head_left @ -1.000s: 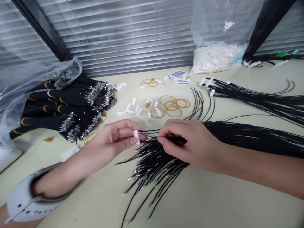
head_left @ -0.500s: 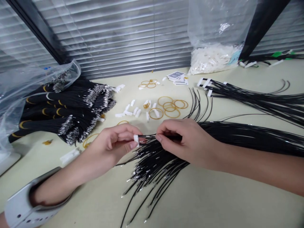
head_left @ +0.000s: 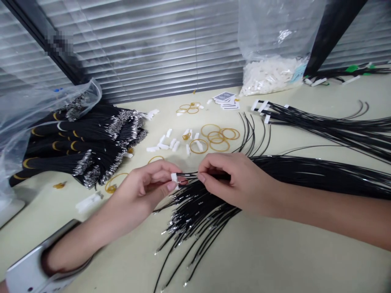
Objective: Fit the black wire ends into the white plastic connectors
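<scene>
Wristband [head_left: 33, 266]: pale, around the left wrist, well apart from the fingers.
Loose wires [head_left: 198, 215]: a black heap below the hands, metal tips fanned toward the left, probably so single ends can be picked out.
Left hand [head_left: 152, 183]: thumb and fingers pinch 1 white block [head_left: 174, 179], seemingly to hold it steady facing the wires.
Right hand [head_left: 235, 179]: fingertips closed on thin black wire [head_left: 191, 175], gripped near its end, likely for control; the wire reaches the block, seating unclear.
White block's place: between the 2 hands, above the heap.
Tied bundles [head_left: 49, 158]: at left, yellow bands around them, presumably to keep wires together.
Rubber bands [head_left: 198, 153]: beyond the hands, among white pieces [head_left: 175, 146], within easy reach.
Blocked wires [head_left: 320, 118]: far right, white blocks at their ends, apart from the heap.
Cards [head_left: 224, 97]: stacked loosely.
Clear bag [head_left: 271, 77]: holds many white pieces, against the blinds [head_left: 159, 44].
</scene>
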Demonstrator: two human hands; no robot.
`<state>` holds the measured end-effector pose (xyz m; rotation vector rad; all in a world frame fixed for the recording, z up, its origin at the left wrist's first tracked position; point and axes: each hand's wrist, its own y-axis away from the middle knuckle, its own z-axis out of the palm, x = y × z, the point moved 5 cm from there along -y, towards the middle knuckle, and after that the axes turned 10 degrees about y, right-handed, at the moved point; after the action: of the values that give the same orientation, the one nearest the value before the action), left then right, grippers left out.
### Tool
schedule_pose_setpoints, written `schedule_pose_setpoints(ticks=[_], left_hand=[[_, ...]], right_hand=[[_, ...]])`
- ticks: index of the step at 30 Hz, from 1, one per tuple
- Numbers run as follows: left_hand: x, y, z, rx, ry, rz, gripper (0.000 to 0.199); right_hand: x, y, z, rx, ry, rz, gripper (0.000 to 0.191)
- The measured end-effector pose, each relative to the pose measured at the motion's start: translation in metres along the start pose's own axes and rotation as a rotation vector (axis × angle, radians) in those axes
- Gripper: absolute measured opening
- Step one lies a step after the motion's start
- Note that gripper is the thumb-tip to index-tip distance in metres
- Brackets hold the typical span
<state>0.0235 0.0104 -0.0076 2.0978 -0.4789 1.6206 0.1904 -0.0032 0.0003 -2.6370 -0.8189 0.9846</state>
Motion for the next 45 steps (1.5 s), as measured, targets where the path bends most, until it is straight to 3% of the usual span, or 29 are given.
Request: schedule_pose_setpoints(ticks=[7, 11, 15, 20, 25, 33, 45], left_hand=[[-0.001, -0.003, -0.001, -0.007, 0.102, -0.016, 0.013], [-0.001, -0.002, -0.001, -0.013, 0.150, -0.025, 0.012], [0.000, -0.003, -0.001, -0.026, 0.162, -0.008, 0.011], [0.000, -0.002, 0.000, -0.041, 0.185, 0.005, 0.013], [0.001, -0.001, 0.001, -0.039, 0.208, 0.004, 0.010], [0.002, 0.006, 0.014, -0.107, 0.151, -0.039, 0.008], [0.001, 0.005, 0.013, -0.116, 0.163, -0.024, 0.012]], right_hand=[[-0.009, 0.004, -0.002, 0.104, 0.211, -0.229, 0.010], [-0.019, 0.005, -0.008, 0.224, 0.415, -0.294, 0.021], [-0.023, 0.010, -0.006, 0.301, 0.553, -0.371, 0.018], [-0.023, 0.014, -0.005, 0.333, 0.582, -0.410, 0.013], [-0.036, 0.019, -0.008, 0.363, 0.570, -0.568, 0.019], [-0.027, 0.018, -0.005, 0.350, 0.546, -0.480, 0.016], [-0.027, 0.018, -0.004, 0.318, 0.525, -0.477, 0.019]])
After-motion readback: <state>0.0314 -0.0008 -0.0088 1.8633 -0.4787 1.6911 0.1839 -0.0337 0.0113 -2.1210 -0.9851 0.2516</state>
